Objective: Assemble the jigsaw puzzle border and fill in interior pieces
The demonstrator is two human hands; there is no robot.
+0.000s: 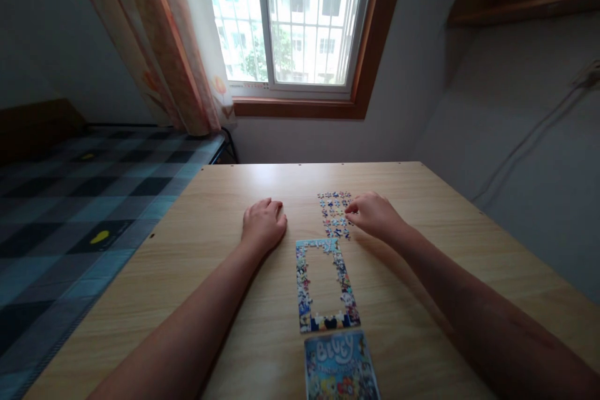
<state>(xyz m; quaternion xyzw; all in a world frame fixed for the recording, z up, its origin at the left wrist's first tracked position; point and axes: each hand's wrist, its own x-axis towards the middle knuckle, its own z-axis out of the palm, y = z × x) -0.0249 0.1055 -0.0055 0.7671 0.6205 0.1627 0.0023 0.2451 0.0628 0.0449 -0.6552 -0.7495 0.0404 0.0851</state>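
Loose jigsaw puzzle pieces (334, 205) lie in rough rows on the wooden table (210, 312). My right hand (375, 214) is at the right edge of these rows, thumb and fingers pinched together at a puzzle piece; the fingertips hide most of it. Left of the pieces, my left hand (265, 222) rests palm down on the tabletop, fingers loosely bent and holding nothing. Nearer to me lies a joined puzzle border (304, 287), a rectangular frame with bare table inside it. Just below the border sits a blue Bluey puzzle box (341, 365), cut off by the bottom of the view.
A bed with a checked cover (107, 200) stands along the table's left side. Beyond the far edge are a barred window (309, 19) and a patterned curtain (164, 44). A cable (525, 137) hangs on the right wall, with a wooden shelf (529, 9) above.
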